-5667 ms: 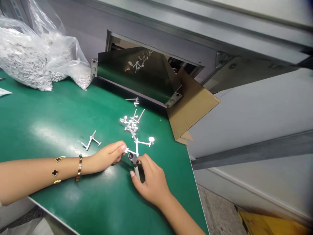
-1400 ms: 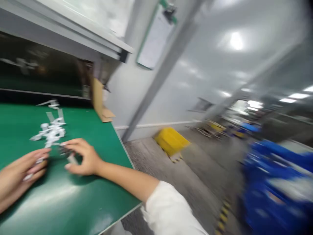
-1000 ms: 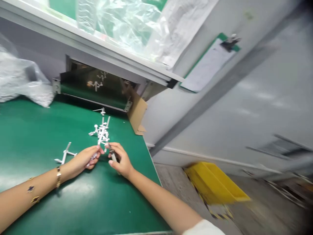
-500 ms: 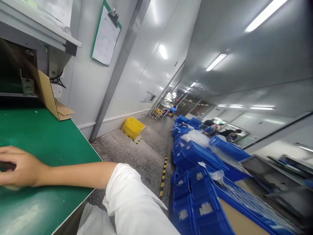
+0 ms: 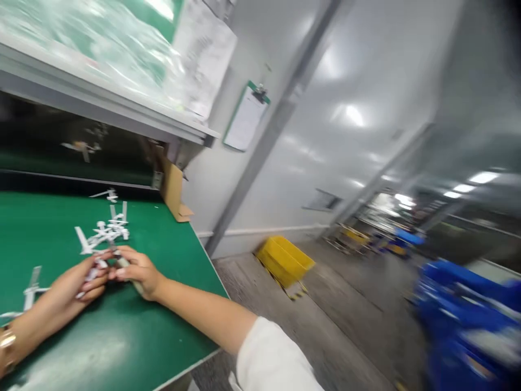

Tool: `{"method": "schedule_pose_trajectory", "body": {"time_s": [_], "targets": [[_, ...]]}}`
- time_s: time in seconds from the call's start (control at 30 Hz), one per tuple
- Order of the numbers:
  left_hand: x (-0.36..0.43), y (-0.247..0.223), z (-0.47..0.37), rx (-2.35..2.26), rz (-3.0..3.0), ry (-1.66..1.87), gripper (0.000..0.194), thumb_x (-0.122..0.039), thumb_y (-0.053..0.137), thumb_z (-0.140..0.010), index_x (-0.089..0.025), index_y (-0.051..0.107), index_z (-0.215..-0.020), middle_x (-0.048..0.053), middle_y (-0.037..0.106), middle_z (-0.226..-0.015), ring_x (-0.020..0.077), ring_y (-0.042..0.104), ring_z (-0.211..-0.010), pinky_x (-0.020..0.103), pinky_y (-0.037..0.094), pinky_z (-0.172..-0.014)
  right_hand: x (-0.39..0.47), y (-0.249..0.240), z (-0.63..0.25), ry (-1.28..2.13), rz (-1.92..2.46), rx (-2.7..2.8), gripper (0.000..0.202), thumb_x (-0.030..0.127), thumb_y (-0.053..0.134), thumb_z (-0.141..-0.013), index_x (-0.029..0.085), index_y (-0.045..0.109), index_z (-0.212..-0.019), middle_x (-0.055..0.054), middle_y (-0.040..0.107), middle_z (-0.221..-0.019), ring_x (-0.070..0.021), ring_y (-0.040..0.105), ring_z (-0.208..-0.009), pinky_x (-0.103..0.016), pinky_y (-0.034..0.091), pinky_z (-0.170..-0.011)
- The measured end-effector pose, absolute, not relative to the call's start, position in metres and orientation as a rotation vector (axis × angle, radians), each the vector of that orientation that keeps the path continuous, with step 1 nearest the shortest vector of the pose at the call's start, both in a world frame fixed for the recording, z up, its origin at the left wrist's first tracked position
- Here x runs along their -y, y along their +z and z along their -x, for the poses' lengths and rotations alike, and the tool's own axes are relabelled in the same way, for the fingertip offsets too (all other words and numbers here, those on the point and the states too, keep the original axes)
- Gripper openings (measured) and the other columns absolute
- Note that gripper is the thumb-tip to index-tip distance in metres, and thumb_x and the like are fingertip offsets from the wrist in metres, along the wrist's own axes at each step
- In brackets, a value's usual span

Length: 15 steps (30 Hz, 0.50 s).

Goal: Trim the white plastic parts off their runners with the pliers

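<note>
1. My right grip (image 5: 142,276) is clamped on the pliers (image 5: 122,263).
2. My left grip (image 5: 70,290) is closed around small white pieces (image 5: 93,273); its crowded fingers could drop one.
3. Tangled white parts (image 5: 109,232) lie just beyond, on the worktop (image 5: 101,339), and could snag.

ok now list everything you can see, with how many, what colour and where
White plastic pieces: several, white, heaped and scattered on table, some in left hand
Tool: one, pale handle, in right hand
Table: one, green, under hands
Belt: one, dark green, behind table
Cardboard: one, brown, table's far right corner
Shelf: one, pale grey, above belt
Plastic sheeting: count unclear, clear, on shelf
Clipboard: one, green, wall
Bin: one, yellow, floor
Crates: several, blue, right, blurred
Bracelet: one, gold, left wrist
Sleeve: one, white, right arm
Left hand: one, bare, over table
Right hand: one, bare, beside left
</note>
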<state>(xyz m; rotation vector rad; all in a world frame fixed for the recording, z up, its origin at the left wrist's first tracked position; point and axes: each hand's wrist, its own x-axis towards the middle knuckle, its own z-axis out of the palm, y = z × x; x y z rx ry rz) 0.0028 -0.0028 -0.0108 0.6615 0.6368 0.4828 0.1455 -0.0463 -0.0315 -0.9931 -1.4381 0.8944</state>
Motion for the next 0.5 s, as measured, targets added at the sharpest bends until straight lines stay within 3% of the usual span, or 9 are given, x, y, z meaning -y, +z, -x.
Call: {"method": "schedule_pose_trajectory", "body": {"time_s": [0.1,0.2,0.33,0.5], "targets": [[0.004,-0.013,-0.001,-0.486,-0.666,0.581,0.009,-0.021,0.048,-0.084,-0.014,0.049,-0.078,-0.008,0.035,-0.051,-0.0011,0.024,-0.036,0.011,0.013,-0.035,0.051,-0.018,-0.149,1.078,0.821,1.356,0.038,0.037,0.068,-0.06,0.015,0.063,-0.09,-0.008,0.053,-0.106,-0.0144,0.054,-0.072,-0.022,0.044,-0.059],[0.001,-0.017,-0.006,-0.457,-0.684,0.688,0.013,-0.021,0.05,-0.082,-0.012,0.046,-0.073,-0.006,0.037,-0.056,-0.0008,0.026,-0.039,0.012,0.017,-0.035,0.049,-0.005,-0.155,1.155,0.788,1.286,0.041,0.031,0.065,-0.057,0.017,0.06,-0.095,-0.005,0.055,-0.091,-0.0127,0.049,-0.065,-0.02,0.037,-0.051],[-0.001,-0.02,-0.009,-0.493,-0.649,0.826,0.018,-0.025,0.051,-0.081,-0.014,0.041,-0.071,-0.006,0.036,-0.058,-0.0002,0.025,-0.039,0.014,0.016,-0.036,0.034,0.013,-0.174,1.056,0.748,1.007,0.034,0.035,0.056,-0.069,0.019,0.055,-0.098,-0.004,0.054,-0.086,-0.0135,0.048,-0.066,-0.024,0.04,-0.055],[-0.002,-0.025,-0.015,-0.497,-0.59,0.892,0.029,-0.037,0.054,-0.079,-0.017,0.036,-0.072,-0.007,0.035,-0.059,0.0,0.024,-0.04,0.016,0.012,-0.039,0.012,0.028,-0.218,0.892,0.771,0.642,0.016,0.034,0.041,-0.075,0.021,0.046,-0.083,-0.002,0.05,-0.081,-0.0132,0.052,-0.063,-0.032,0.048,-0.06]]}}
